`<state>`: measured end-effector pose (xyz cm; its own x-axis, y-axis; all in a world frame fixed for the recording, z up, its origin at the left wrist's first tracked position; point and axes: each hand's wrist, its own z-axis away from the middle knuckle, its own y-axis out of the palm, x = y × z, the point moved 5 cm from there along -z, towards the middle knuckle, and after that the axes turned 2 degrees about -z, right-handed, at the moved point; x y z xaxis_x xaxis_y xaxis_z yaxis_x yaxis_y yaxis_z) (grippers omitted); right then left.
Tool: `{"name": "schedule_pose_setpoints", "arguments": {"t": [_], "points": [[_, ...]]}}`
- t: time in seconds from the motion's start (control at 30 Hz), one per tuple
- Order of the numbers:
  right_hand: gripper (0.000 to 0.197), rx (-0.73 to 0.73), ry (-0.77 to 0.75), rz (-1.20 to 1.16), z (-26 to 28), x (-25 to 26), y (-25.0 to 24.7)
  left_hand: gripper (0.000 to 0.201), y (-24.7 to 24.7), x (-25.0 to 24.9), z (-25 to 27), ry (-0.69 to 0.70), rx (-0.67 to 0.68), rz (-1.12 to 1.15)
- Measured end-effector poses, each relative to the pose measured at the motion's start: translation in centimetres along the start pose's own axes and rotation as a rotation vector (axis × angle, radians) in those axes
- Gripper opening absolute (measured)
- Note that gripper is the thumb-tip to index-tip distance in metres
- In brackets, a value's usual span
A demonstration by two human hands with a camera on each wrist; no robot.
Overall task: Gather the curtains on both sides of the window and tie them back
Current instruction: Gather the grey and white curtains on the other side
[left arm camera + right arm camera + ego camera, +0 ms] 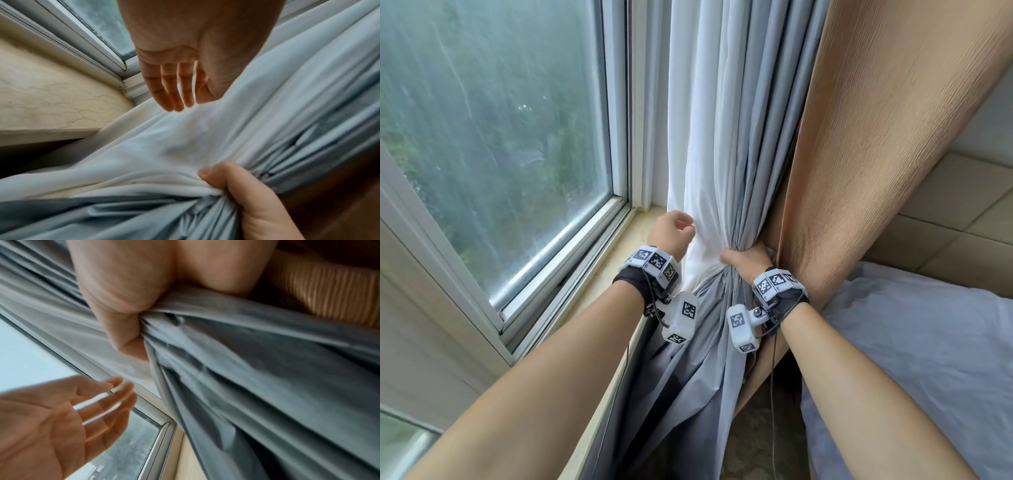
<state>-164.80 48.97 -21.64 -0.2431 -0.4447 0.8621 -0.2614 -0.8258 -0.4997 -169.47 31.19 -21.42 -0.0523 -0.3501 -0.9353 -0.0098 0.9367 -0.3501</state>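
Note:
A white sheer curtain and a grey curtain hang bunched together to the right of the window. My right hand grips both in one gathered bundle at sill height, thumb pressed into the folds. A tan ribbed curtain hangs just behind and to the right of that hand. My left hand is beside the white sheer's left edge, fingers straight and relaxed and holding nothing, with the fingertips just above the cloth.
A beige stone sill runs under the white window frame. A bed with a pale blue sheet lies at the right, and a padded beige wall is behind it. A thin black cable hangs from my right wrist.

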Motion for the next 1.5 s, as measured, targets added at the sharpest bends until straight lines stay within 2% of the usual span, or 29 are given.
{"name": "schedule_pose_setpoints", "arguments": {"t": [0.03,0.1,0.13,0.17,0.2,0.23,0.3,0.33,0.37,0.5,0.6,0.67,0.73,0.8,0.87,1.03,1.1,1.17,1.2,1.27,1.33,1.37,1.43,1.47,1.5], "points": [[0.024,0.012,-0.012,0.014,0.0,0.0,-0.1,0.035,-0.1,0.6,-0.4,-0.041,-0.006,-0.031],[0.025,0.05,-0.023,0.005,0.2,0.1,-0.2,0.074,0.4,1.2,-1.1,-0.09,0.087,-0.016],[0.024,0.071,-0.02,-0.008,0.5,0.2,-0.2,0.085,0.8,1.1,-1.3,-0.083,0.144,0.004],[0.023,0.088,-0.017,-0.018,0.6,0.3,-0.3,0.088,1.1,0.8,-1.4,-0.066,0.193,0.006],[0.022,0.097,-0.016,-0.025,0.6,0.4,-0.3,0.082,1.5,0.7,-1.7,-0.024,0.229,-0.002],[0.021,0.099,-0.019,-0.022,0.7,0.4,-0.3,0.067,1.7,0.5,-2.0,0.012,0.25,-0.02],[0.018,0.075,-0.032,-0.015,0.6,0.4,-0.1,0.025,1.5,0.2,-2.5,0.047,0.202,-0.065],[0.016,0.058,-0.029,-0.021,0.4,0.3,-0.1,0.014,1.2,0.3,-2.8,0.054,0.162,-0.079],[0.015,0.049,-0.017,-0.033,0.4,0.3,-0.2,0.011,1.0,0.5,-3.0,0.043,0.134,-0.087],[0.034,0.002,-0.015,-0.116,0.5,0.5,-0.7,0.018,0.0,1.0,-2.8,0.003,0.102,0.052],[0.028,-0.045,-0.014,-0.163,0.3,0.5,-0.6,0.017,0.0,0.8,-1.6,0.012,0.209,0.162],[0.031,-0.039,-0.004,-0.177,0.5,0.8,-0.3,0.019,0.1,0.5,-0.9,0.018,0.293,0.198],[0.038,-0.021,-0.02,-0.201,0.7,1.3,0.1,0.019,0.2,0.4,-0.4,0.021,0.359,0.197],[0.035,-0.01,-0.035,-0.208,0.7,1.6,0.6,0.014,0.2,0.3,0.0,0.021,0.396,0.167],[0.032,0.014,-0.037,-0.18,0.6,1.6,1.1,0.018,0.5,0.0,0.5,0.025,0.442,0.128],[0.048,0.139,-0.052,-0.06,0.3,1.5,2.1,0.028,1.3,-0.7,1.5,0.033,0.529,0.021],[0.062,0.088,-0.036,-0.062,0.0,1.3,2.0,0.032,1.6,-1.4,1.9,0.05,0.59,-0.013],[0.068,0.011,0.008,-0.085,-0.2,1.1,1.7,0.032,1.4,-1.6,1.6,0.035,0.551,-0.025],[0.061,-0.016,0.025,-0.09,-0.1,1.1,1.5,0.031,1.1,-1.5,1.3,0.024,0.49,-0.02],[0.041,-0.035,0.041,-0.075,0.0,0.9,1.3,0.028,0.2,-0.9,0.4,-0.008,0.292,-0.02],[0.031,-0.034,0.021,-0.06,0.0,0.8,1.2,0.019,-1.1,-0.1,-0.3,-0.079,0.045,-0.073],[0.029,-0.03,0.012,-0.053,0.0,0.8,1.1,0.036,-1.8,0.3,-0.5,-0.133,-0.049,-0.096],[0.026,-0.014,0.007,-0.038,-0.3,0.5,1.1,0.082,-2.4,0.7,-1.3,-0.178,-0.086,-0.096],[0.023,-0.004,0.005,-0.034,-0.2,0.5,1.0,0.089,-2.3,0.7,-1.9,-0.164,-0.049,-0.098],[0.021,0.006,0.003,-0.03,-0.3,0.4,1.0,0.078,-2.0,0.7,-2.4,-0.12,0.004,-0.087]]}}
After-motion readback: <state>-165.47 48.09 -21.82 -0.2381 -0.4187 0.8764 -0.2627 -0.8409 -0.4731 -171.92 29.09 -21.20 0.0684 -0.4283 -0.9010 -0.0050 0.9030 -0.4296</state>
